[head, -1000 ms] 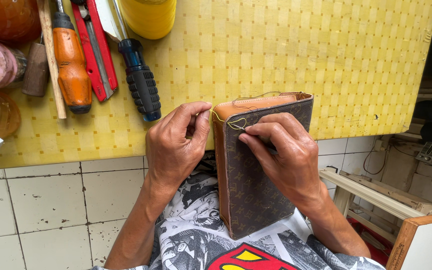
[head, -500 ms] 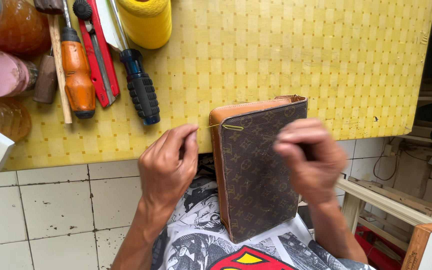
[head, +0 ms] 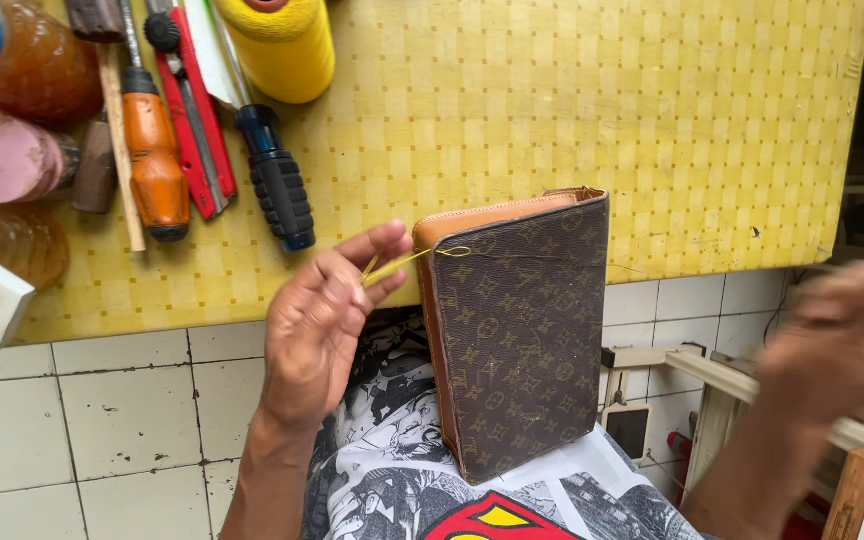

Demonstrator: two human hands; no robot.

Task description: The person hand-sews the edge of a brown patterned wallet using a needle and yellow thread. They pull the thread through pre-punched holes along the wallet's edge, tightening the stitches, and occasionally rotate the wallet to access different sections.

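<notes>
A brown patterned leather wallet (head: pixel 522 335) stands upright on my lap, its tan-edged top corner leaning against the front edge of the yellow counter (head: pixel 572 110). The wallet is shaped like a closed book, dark brown with a repeating light motif and a tan leather spine running down its left side. A thin yellow thread (head: pixel 407 262) runs from the wallet's top left corner out to the left.

My left hand (head: pixel 317 325) sits just beside the wallet, fingers loosely curled, with the thumb and fingertips pinching that thread taut (the hand does not touch the leather itself). My right hand (head: pixel 837 335) is well out to the right, away from the wallet, and it is too blurred for me to tell whether it is open or closed or whether it holds anything.

On the counter, toward the upper left, lie a screwdriver with a black and blue handle (head: pixel 274 180), a red-handled tool (head: pixel 192 120) and an orange-handled tool (head: pixel 155 165), side by side. A spool of yellow thread (head: pixel 282 45) stands at the top, near them. At the far left edge are an amber plastic bottle (head: pixel 32 65) and a pink round object (head: pixel 2 155).

Below the counter I see white wall tiles (head: pixel 102 410) and my printed shirt (head: pixel 402 480).
</notes>
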